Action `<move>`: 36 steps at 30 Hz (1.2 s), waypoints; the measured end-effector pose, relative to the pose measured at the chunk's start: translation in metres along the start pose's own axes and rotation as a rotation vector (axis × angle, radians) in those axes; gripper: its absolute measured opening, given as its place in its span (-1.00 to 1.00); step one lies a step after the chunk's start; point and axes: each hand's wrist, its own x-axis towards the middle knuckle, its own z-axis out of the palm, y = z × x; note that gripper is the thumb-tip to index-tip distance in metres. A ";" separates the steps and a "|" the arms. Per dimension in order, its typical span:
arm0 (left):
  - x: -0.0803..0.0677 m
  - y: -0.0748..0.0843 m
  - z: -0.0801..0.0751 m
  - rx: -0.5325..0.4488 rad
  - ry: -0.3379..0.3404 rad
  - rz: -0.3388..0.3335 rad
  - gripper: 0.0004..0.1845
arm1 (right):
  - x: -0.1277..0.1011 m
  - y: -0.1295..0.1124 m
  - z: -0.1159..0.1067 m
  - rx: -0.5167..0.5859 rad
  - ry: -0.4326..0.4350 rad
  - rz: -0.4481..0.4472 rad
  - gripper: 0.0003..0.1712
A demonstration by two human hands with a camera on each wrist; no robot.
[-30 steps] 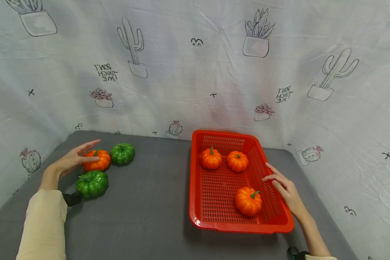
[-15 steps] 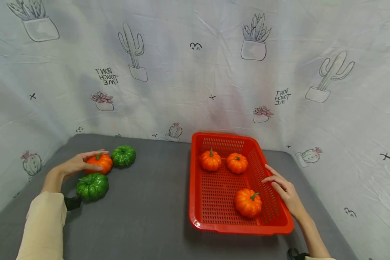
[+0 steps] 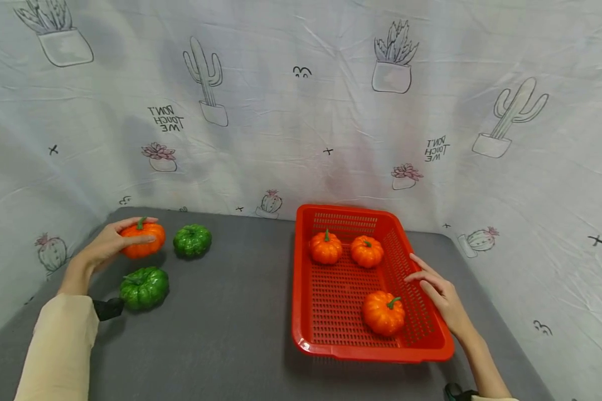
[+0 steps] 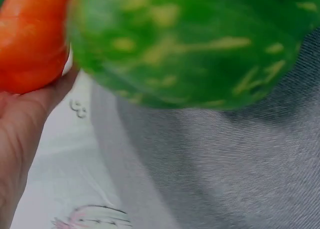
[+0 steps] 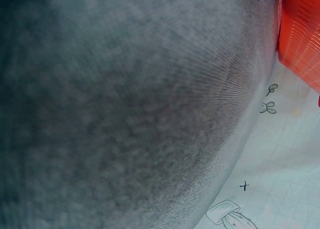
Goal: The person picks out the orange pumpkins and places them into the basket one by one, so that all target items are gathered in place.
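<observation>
On the left in the head view, my left hand (image 3: 103,245) grips an orange pumpkin (image 3: 147,240) with a green stem, thumb on its near side. The pumpkin is raised off the table, and in the left wrist view part of the orange pumpkin (image 4: 31,36) shows beside the palm. One green pumpkin (image 3: 144,288) sits below the left hand, another green pumpkin (image 3: 192,241) to its right. My right hand (image 3: 443,298) rests on the right rim of a red plastic basket (image 3: 361,352), fingers relaxed over the edge. Inside lie three orange pumpkins, including a near one (image 3: 383,313).
A grey cloth-covered table (image 3: 221,312) lies under everything, with a bare stretch between the green pumpkins and the basket. Behind and at both sides hangs a white curtain (image 3: 271,111) printed with cacti.
The left hand has closed round the orange pumpkin and lifted it up and slightly left, away from the green ones. The right hand and basket have stayed put.
</observation>
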 end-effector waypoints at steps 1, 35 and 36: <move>0.000 0.003 0.000 0.015 0.016 0.006 -0.49 | 0.000 0.000 0.000 0.000 0.000 0.003 -0.72; 0.000 0.118 0.117 0.163 -0.115 0.343 -0.51 | 0.000 0.001 0.000 0.000 -0.001 -0.019 -0.73; 0.000 0.122 0.122 0.162 -0.133 0.361 -0.51 | 0.000 0.001 0.000 0.003 0.002 -0.017 -0.73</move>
